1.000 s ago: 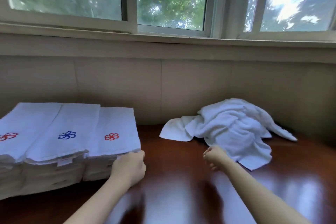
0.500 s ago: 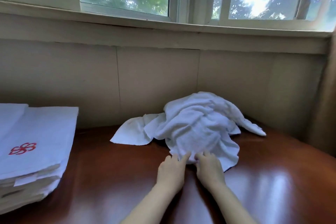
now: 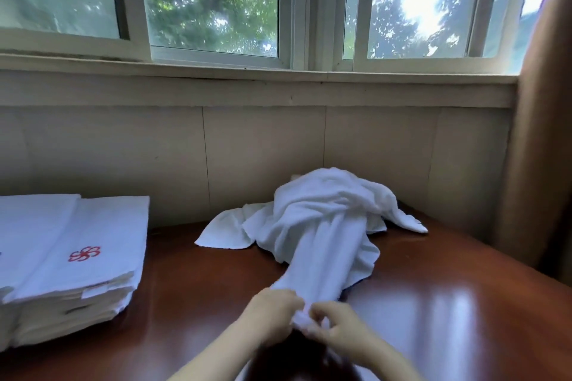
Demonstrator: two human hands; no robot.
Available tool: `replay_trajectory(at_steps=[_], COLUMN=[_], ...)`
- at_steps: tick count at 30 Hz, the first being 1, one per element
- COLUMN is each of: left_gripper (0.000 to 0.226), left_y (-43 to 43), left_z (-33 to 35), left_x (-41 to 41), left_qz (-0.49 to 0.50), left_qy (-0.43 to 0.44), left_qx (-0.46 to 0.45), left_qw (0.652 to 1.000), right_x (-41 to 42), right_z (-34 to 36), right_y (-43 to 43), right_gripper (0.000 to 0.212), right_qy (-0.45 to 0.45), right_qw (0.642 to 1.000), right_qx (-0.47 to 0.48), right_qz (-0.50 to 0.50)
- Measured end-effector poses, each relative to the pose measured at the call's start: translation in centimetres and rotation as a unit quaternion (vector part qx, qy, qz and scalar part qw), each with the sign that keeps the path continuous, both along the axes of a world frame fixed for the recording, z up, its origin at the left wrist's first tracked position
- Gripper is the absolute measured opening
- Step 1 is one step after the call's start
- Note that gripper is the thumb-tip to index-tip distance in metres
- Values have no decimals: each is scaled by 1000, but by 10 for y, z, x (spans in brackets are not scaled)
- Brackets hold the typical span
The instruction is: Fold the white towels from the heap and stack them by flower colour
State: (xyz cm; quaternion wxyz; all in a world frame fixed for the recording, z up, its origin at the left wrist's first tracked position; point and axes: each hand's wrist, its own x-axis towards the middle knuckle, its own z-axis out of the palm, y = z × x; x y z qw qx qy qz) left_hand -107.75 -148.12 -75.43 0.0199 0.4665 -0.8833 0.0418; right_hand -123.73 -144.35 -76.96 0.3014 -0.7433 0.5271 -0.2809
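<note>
Up close, the left hand (image 3: 272, 309) and right hand (image 3: 337, 323) sit side by side, fingers curled around the near end of a white towel (image 3: 328, 260), which stretches back to the heap (image 3: 328, 204) on the table (image 3: 448, 312). Well left stands a folded stack (image 3: 93, 257) topped by a red flower (image 3: 84, 254), with another stack touching its left side.

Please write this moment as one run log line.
step: take towel from heap | left hand: grips towel | right hand: grips towel
</note>
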Motion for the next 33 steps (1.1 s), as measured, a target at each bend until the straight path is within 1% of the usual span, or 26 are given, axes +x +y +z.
replay_trajectory(at_steps=[1, 2, 3, 5, 7, 9, 10, 13, 15, 17, 19, 21, 22, 23, 24, 25, 26, 27, 28, 29, 30, 31, 32, 33], left_gripper=[24, 27, 29, 32, 34, 37, 37, 35, 35, 35, 34, 34, 35, 36, 37, 38, 40, 43, 50, 59, 63, 61, 55, 48], left_y=[11, 21, 33, 55, 74, 92, 99, 118, 127, 139, 151, 165, 167, 169, 169, 167, 166, 164, 161, 158, 155, 153, 153, 153], left_z=[-4, -6, -7, -7, -8, -11, -11, -12, -14, -12, -1, 16, 22, 28, 30, 28, 23, 16, 7, -4, -15, -24, -33, -38], left_x=[4, 8, 13, 30, 58, 94, 112, 171, 217, 261, 286, 290, 287, 276, 263, 250, 236, 221, 207, 194, 182, 173, 168, 165], left_qz=[21, 40, 59, 112, 150, 179, 199, 302, 359, 403, 449, 476, 471, 456, 431, 396, 357, 320, 288, 271, 270, 277, 285, 291], left_qy=[-39, -68, -77, -57, -4, 9, -2, -40, -29, -47, -80, -155, -182, -194, -182, -128, -41, 51, 121, 153, 155, 145, 129, 112], left_qx=[59, 91, 107, 149, 170, 182, 192, 213, 238, 247, 233, 246, 251, 241, 213, 168, 125, 103, 106, 124, 139, 141, 126, 99], left_qw=[997, 993, 989, 981, 974, 967, 961, 928, 902, 880, 859, 830, 826, 835, 858, 894, 925, 940, 944, 942, 940, 939, 941, 945], right_x=[4, 9, 15, 26, 33, 36, 36, 39, 43, 53, 68, 83, 90, 97, 103, 109, 115, 119, 121, 122, 122, 120, 118, 116], right_z=[-1, -2, -4, -6, -8, -8, -8, -9, -14, -22, -27, -29, -27, -22, -16, -9, -3, 2, 5, 7, 5, 3, -3, -11], right_y=[13, 23, 31, 41, 44, 46, 47, 52, 54, 61, 72, 83, 87, 91, 96, 101, 107, 114, 121, 127, 131, 133, 132, 128], right_gripper=[32, 35, 35, 27, 8, 33, 42, 54, 57, 52, 43, 32, 29, 28, 29, 27, 23, 17, 18, 22, 24, 23, 19, 15], right_qy=[-1, 6, 9, 25, 82, 168, 181, 200, 265, 299, 285, 262, 262, 260, 241, 206, 163, 111, 49, -15, -64, -85, -72, -29], right_qw=[999, 999, 998, 1000, 994, 976, 971, 969, 957, 950, 955, 963, 963, 963, 969, 977, 986, 990, 987, 978, 968, 970, 985, 998], right_qx=[29, 46, 52, 13, -54, -89, -82, -41, -27, -6, 4, -14, -31, -47, -55, -45, -18, 25, 80, 135, 169, 158, 97, 18], right_qz=[15, 23, 28, 12, -44, -110, -133, -143, -117, -93, -77, -66, -59, -46, -24, 4, 41, 85, 127, 159, 173, 162, 120, 59])
